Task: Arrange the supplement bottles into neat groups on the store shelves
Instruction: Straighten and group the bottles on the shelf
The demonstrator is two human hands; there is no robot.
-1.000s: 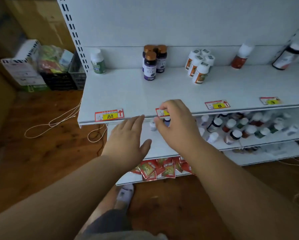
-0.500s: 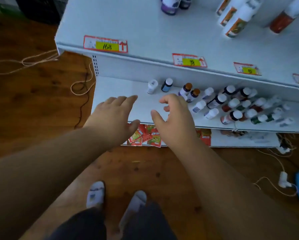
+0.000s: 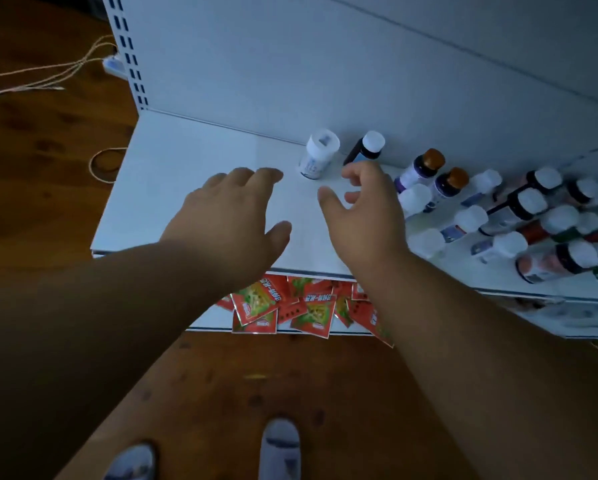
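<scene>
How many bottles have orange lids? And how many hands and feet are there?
Orange-lid bottles: 2
Hands: 2, the left hand and the right hand
Feet: 2
Total: 6

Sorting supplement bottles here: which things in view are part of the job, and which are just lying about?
Part of the job:
white bottle
dark white-capped bottle
two orange-capped bottles
crowd of mixed bottles
shelf

Lying about:
red sachets on the lower shelf
cords on the floor
</scene>
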